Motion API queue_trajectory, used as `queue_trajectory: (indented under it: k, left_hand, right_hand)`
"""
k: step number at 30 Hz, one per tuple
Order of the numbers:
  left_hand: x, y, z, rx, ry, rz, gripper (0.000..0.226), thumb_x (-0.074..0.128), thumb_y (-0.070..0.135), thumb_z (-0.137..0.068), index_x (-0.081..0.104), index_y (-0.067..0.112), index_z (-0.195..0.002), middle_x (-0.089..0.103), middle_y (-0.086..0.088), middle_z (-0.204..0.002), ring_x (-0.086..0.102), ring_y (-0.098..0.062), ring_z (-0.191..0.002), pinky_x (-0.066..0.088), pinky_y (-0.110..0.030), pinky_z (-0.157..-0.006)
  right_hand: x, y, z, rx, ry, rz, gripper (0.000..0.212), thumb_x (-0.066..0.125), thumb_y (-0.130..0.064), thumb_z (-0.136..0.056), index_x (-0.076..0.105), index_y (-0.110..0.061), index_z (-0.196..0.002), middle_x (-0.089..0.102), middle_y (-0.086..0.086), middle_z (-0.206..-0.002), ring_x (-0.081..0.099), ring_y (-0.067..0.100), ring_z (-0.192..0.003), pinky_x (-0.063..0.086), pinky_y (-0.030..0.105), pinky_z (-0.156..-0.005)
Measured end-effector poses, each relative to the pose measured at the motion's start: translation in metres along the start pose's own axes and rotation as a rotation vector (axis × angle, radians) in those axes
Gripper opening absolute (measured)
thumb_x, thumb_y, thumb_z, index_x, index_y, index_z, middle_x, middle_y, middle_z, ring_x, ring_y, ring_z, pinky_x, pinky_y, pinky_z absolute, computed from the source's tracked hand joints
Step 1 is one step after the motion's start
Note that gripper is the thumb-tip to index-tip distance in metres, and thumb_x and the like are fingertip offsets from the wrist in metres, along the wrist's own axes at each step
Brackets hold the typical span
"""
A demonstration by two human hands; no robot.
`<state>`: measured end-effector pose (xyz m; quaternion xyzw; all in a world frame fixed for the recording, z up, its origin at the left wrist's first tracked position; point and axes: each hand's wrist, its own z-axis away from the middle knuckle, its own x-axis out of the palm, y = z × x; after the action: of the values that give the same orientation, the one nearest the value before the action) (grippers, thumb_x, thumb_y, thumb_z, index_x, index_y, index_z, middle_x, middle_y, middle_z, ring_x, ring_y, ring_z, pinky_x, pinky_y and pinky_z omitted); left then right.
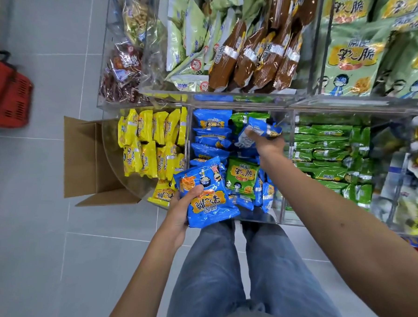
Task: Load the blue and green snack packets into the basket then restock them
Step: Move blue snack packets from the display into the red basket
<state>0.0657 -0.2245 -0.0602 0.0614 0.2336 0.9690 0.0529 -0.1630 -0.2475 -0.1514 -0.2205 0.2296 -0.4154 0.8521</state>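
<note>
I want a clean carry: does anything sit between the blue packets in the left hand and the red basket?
Yes. An open cardboard box stands on the floor between the blue packets in the left hand and the red basket. Beyond it, only floor tiles show.

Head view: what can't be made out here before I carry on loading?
All in the head view.
Red basket: cut off by the left edge and blurred; its contents do not show.
Blue stack in the left hand: the top packet hides how many lie beneath.
Blue bunch in the right hand: fingers and crumpling hide the count.
Far-right bin: blurred, cut by the right edge.
</note>
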Motion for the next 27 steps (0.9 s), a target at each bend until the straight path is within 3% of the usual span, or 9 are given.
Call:
queue_trajectory:
  k: [3, 7, 9, 12, 15, 19, 22, 27]
  left_hand:
    - [0.002, 0.005, 0.005, 0.016, 0.019, -0.007, 0.074, 0.069, 0.029, -0.064, 0.05, 0.006, -0.132, 0.063, -0.019, -0.122, 0.062, -0.033, -0.104, 0.052, -0.046, -0.089]
    - [0.002, 0.012, 0.016, 0.062, 0.022, -0.031, 0.074, 0.071, 0.032, -0.062, 0.052, 0.008, -0.13, 0.065, -0.017, -0.12, 0.062, -0.034, -0.107, 0.051, -0.046, -0.089]
    - [-0.001, 0.018, 0.022, 0.085, 0.004, -0.052, 0.073, 0.071, 0.032, -0.062, 0.053, 0.01, -0.13, 0.066, -0.015, -0.118, 0.064, -0.032, -0.104, 0.054, -0.044, -0.085]
    - [-0.009, 0.029, 0.033, 0.12, -0.05, -0.11, 0.07, 0.071, 0.029, -0.062, 0.054, 0.011, -0.128, 0.068, -0.014, -0.115, 0.068, -0.024, -0.089, 0.058, -0.035, -0.071]
    - [-0.018, 0.042, 0.038, 0.144, -0.139, -0.193, 0.061, 0.07, 0.025, -0.066, 0.056, 0.01, -0.124, 0.07, -0.013, -0.106, 0.07, -0.019, -0.077, 0.061, -0.033, -0.064]
    - [-0.03, 0.054, 0.033, 0.128, -0.297, -0.382, 0.033, 0.069, 0.022, -0.073, 0.062, 0.019, -0.104, 0.074, -0.004, -0.088, 0.071, -0.012, -0.066, 0.057, -0.026, -0.054]
    - [-0.024, 0.058, 0.03, 0.127, -0.417, -0.569, 0.036, 0.07, 0.026, -0.064, 0.062, 0.019, -0.098, 0.075, 0.0, -0.08, 0.071, -0.011, -0.066, 0.057, -0.024, -0.055]
    - [0.023, 0.027, 0.039, 0.044, -0.628, -0.826, 0.025, 0.065, 0.018, -0.075, 0.063, 0.016, -0.1, 0.075, -0.001, -0.075, 0.07, -0.012, -0.061, 0.058, -0.027, -0.053]
  right_hand:
    - [-0.009, 0.011, 0.013, -0.126, 0.049, 0.085, 0.077, 0.083, -0.033, -0.067, 0.045, -0.011, -0.13, 0.053, -0.008, -0.087, 0.054, 0.021, -0.095, 0.042, 0.031, -0.086]
    - [-0.029, 0.024, 0.052, -0.317, 0.105, 0.183, 0.054, 0.078, -0.033, -0.073, 0.052, -0.011, -0.114, 0.052, -0.007, -0.081, 0.05, 0.018, -0.074, 0.04, 0.025, -0.068]
    - [-0.045, 0.026, 0.075, -0.425, 0.09, 0.147, 0.035, 0.079, -0.029, -0.073, 0.051, -0.015, -0.088, 0.052, -0.005, -0.075, 0.048, 0.016, -0.065, 0.04, 0.017, -0.057]
    - [-0.072, 0.03, 0.11, -0.518, 0.023, 0.024, 0.036, 0.081, -0.02, -0.071, 0.045, -0.017, -0.071, 0.056, -0.005, -0.065, 0.053, 0.005, -0.054, 0.043, 0.018, -0.051]
    - [-0.092, 0.037, 0.145, -0.496, 0.039, -0.083, 0.031, 0.081, -0.017, -0.07, 0.05, -0.016, -0.075, 0.058, 0.001, -0.069, 0.052, 0.01, -0.061, 0.045, 0.025, -0.059]
    - [-0.112, 0.068, 0.187, -0.449, 0.188, -0.26, 0.029, 0.079, -0.014, -0.071, 0.05, -0.016, -0.072, 0.051, -0.013, -0.049, 0.04, -0.001, -0.044, 0.035, 0.012, -0.043]
    - [-0.128, 0.108, 0.221, -0.396, 0.35, -0.379, 0.025, 0.079, -0.015, -0.071, 0.055, -0.012, -0.069, 0.051, -0.007, -0.055, 0.042, 0.003, -0.051, 0.036, 0.015, -0.05]
    - [-0.162, 0.188, 0.273, -0.222, 0.568, -0.622, 0.025, 0.077, -0.011, -0.073, 0.052, -0.014, -0.069, 0.053, 0.003, -0.065, 0.047, 0.009, -0.057, 0.038, 0.018, -0.054]
